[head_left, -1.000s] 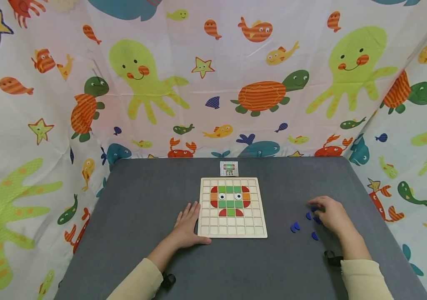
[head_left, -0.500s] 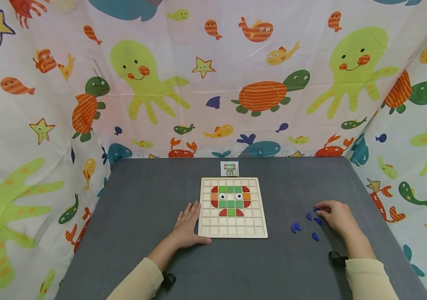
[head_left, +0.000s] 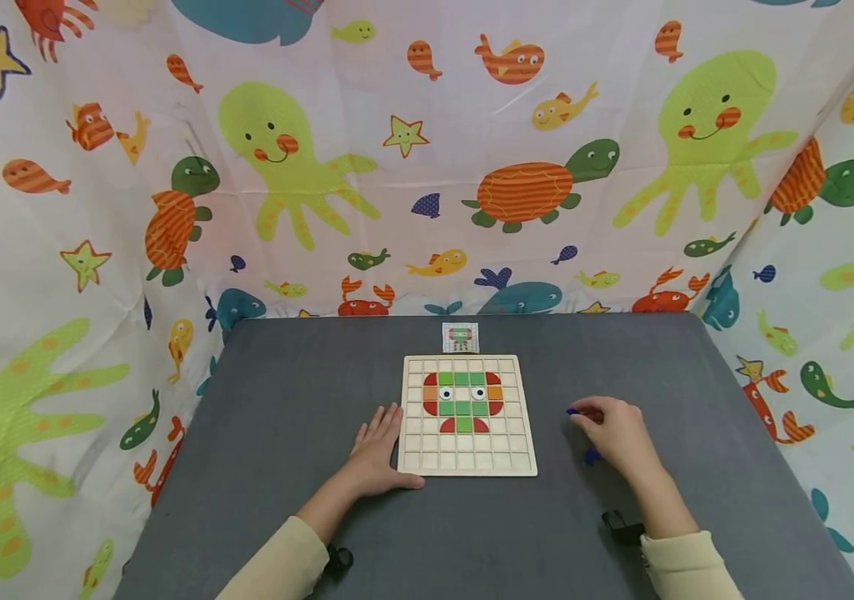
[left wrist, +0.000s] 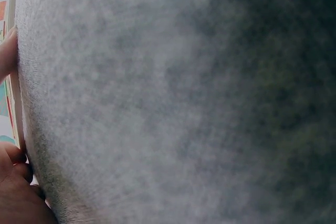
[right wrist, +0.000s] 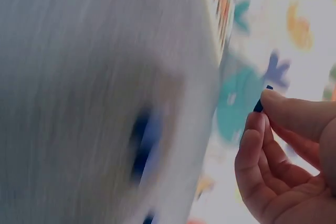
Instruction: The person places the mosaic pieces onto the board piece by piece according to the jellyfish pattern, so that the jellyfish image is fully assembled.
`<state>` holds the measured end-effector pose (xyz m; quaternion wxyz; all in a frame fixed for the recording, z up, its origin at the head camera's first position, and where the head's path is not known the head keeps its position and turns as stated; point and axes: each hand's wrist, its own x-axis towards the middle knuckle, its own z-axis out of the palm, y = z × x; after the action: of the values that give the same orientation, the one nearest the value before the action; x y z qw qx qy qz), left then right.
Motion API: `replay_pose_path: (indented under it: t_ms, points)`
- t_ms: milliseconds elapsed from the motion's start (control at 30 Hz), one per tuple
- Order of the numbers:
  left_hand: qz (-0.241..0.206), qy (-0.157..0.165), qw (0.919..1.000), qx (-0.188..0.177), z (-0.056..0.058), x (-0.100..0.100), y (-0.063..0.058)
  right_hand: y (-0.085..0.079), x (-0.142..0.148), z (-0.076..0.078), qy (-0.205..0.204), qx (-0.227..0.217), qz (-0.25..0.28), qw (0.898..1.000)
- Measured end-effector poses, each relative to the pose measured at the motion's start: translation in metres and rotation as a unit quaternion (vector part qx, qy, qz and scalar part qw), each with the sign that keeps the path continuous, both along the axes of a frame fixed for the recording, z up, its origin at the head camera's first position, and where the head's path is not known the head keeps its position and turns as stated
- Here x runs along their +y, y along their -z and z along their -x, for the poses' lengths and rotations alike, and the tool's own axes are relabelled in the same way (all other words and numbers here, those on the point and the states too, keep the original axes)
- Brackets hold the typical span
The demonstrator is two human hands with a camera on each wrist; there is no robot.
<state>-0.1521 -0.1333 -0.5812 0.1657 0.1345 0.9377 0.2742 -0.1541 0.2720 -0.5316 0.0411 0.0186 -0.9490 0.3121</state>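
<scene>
My left hand (head_left: 376,457) lies with spread fingers along the left edge of a pale wooden grid board (head_left: 471,460), thumb at its near corner. Red, green and orange tiles (head_left: 462,408) and two eye tiles form a figure in the board's upper cells. Right of the board, my right hand (head_left: 616,435) pinches a small blue tile (right wrist: 258,106) between thumb and fingertips, raised over the table. Below that hand, more blue tiles (head_left: 591,456) lie on the table, partly hidden by it in the head view and blurred in the right wrist view.
A small picture card (head_left: 460,337) with a similar figure lies just behind the board. The grey table (head_left: 307,367) meets a curtain (head_left: 441,92) printed with sea animals at its back and sides. Black straps (head_left: 624,530) circle both wrists.
My right hand has picked a blue tile from the scattered ones and moved left toward the board with it. My left hand stays at the board's edge.
</scene>
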Motion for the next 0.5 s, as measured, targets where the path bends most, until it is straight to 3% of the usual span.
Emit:
replay_pose_path:
  t_ms: [267, 500]
  points:
    - [0.007, 0.004, 1.0, 0.0, 0.0, 0.0, 0.003, 0.008, -0.078, -0.007, -0.056, -0.015, 0.016, 0.998]
    - [0.007, 0.003, 1.0, -0.002, 0.001, 0.001, 0.003, 0.017, -0.119, -0.01, -0.056, -0.004, 0.014, 0.998]
